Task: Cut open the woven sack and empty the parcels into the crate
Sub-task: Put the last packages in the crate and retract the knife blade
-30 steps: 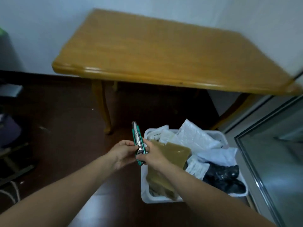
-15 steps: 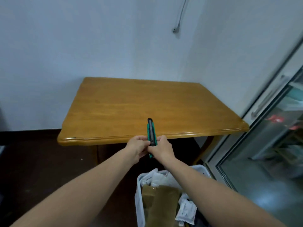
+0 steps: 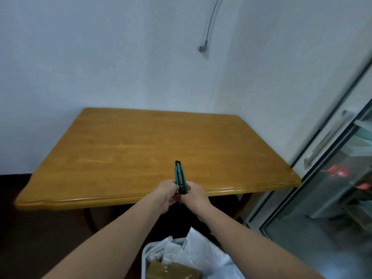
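Observation:
A green and black utility knife [image 3: 179, 177] points away from me over the near edge of the wooden table [image 3: 130, 150]. My left hand [image 3: 166, 193] and my right hand [image 3: 194, 193] both grip its lower end, one on each side. No blade shows at its tip. Below my arms, at the bottom of the view, stands the white crate [image 3: 144, 258] holding white and brown parcels [image 3: 201, 256]. No woven sack is in view.
The table stands against a white wall in a corner. A glass door with a metal handle [image 3: 326, 141] runs along the right. A grey cable [image 3: 209, 23] hangs on the wall. Dark floor [image 3: 40, 238] lies under and left of the table.
My view has tilted up from the crate to the table and wall. Both hands have carried the knife up and forward, from above the crate to over the table's near edge.

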